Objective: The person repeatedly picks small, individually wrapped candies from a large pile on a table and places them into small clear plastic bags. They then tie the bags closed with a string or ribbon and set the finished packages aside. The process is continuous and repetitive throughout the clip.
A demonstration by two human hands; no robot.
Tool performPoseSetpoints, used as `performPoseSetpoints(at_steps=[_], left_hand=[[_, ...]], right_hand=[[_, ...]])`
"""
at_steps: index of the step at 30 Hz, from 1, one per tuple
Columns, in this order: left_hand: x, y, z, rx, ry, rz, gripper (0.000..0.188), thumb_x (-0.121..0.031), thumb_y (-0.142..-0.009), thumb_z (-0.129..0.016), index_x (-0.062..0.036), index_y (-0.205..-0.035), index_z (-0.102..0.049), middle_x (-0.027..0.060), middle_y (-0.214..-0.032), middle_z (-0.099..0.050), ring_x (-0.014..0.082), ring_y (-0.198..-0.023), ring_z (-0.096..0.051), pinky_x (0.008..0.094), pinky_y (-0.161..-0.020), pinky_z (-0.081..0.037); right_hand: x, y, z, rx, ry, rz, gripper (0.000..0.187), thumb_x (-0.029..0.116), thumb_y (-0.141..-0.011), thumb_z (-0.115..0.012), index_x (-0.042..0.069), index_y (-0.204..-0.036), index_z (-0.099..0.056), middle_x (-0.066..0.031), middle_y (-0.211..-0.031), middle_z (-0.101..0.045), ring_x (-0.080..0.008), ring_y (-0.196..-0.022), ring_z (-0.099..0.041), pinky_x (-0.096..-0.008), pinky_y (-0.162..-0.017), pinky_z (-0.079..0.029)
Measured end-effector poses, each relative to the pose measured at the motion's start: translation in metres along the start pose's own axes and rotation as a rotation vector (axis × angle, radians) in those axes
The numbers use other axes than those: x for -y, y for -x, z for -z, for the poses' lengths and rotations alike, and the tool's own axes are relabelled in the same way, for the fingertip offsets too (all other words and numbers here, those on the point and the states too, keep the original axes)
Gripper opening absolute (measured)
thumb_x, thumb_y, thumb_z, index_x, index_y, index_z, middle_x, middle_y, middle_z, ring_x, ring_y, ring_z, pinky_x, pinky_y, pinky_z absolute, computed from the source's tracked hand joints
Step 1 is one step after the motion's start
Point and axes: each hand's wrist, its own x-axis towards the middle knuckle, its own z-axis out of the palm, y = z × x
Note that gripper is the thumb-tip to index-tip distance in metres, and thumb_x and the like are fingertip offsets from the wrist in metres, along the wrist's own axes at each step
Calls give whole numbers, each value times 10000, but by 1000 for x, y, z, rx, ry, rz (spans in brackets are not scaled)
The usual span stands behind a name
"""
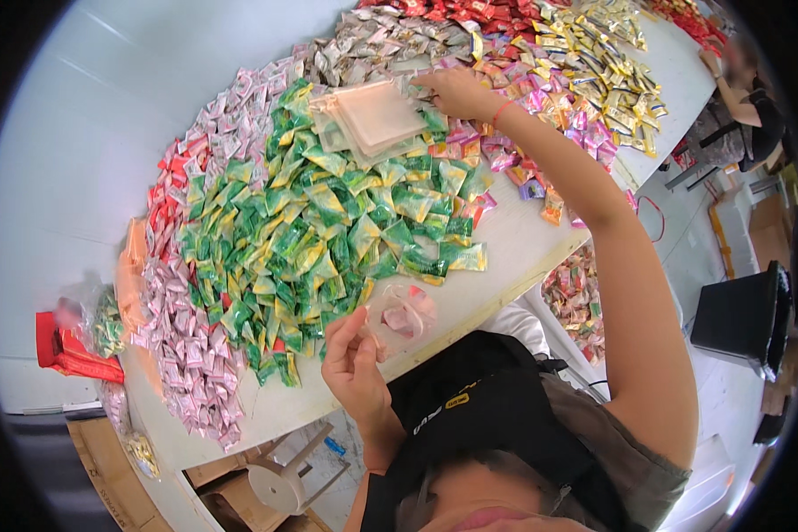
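My left hand (355,359) is near the table's front edge, its thumb and fingers closed on a small sheer pouch (403,321). Pink-wrapped pieces show through the pouch's see-through fabric. My right arm stretches far across the table. At its end, my right hand (461,93) has its index finger extended over the silver-grey wrapped candies, beside a stack of flat peach sheer pouches (377,115). That stack lies on top of a large heap of green and yellow wrapped candies (328,226). I see nothing held in my right hand, though its other fingers are partly hidden.
Around the green heap lie pale pink packets (191,355), silver-grey candies (399,40), yellow packets (594,66) and red ones (496,11). A bin of mixed candies (572,297) stands below the table edge. Another person (745,111) sits at far right. A stool (275,483) is below.
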Motion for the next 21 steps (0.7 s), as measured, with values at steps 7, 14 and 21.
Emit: performPoseSetpoints(at_steps=[7, 14, 21], left_hand=[[1, 3, 8, -36, -32, 11, 373, 82, -773, -443, 64, -1120, -580, 20, -971, -502, 68, -707, -434, 199, -574, -348], [9, -2, 1, 33, -25, 24, 362, 116, -780, -440, 45, -1098, -599, 65, -1018, -504, 73, -657, -461, 199, -567, -392], [12, -3, 3, 2, 3, 25, 352, 81, -784, -449, 57, -1106, -590, 49, -995, -502, 68, -654, -442, 194, -558, -370]], right_hand=[[18, 28, 60, 197, -245, -122, 182, 107, -706, -632, 53, -865, -563, -124, -844, -582, -264, -755, -572, -365, -669, -456], [26, 63, 31, -91, -234, 264, 142, 132, -725, -629, 91, -860, -610, -62, -867, -607, -253, -807, -588, -369, -674, -479], [-14, 51, 51, -307, -905, -84, 184, 166, -786, -612, 54, -712, -486, -48, -719, -599, -164, -614, -566, -322, -530, -470]])
